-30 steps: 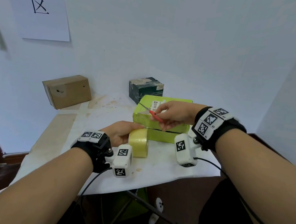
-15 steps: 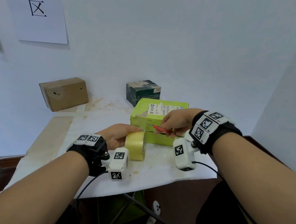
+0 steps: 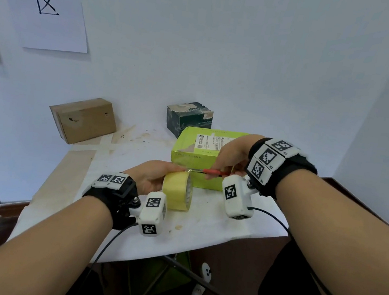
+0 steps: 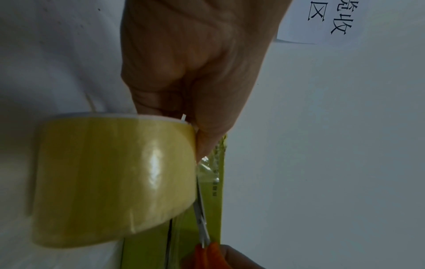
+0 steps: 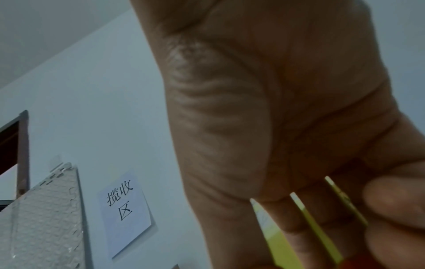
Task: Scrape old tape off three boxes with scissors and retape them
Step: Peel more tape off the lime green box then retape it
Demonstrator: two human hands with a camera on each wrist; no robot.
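Behind tape roll (image 3: 177, 192), green box (image 3: 187, 157) (touching)

We log the scissors (image 3: 206, 171) as partly hidden: their red handles vanish inside the right hand (image 3: 230, 156), and in the left wrist view the picture's lower edge cuts them off. The left hand (image 3: 154, 175) has its fingertips concealed behind the tape roll (image 3: 177, 191). The label (image 3: 210, 142) on the green box (image 3: 187, 155) is too small for us to read. The right wrist view is blurred near the fingers (image 5: 391, 202).
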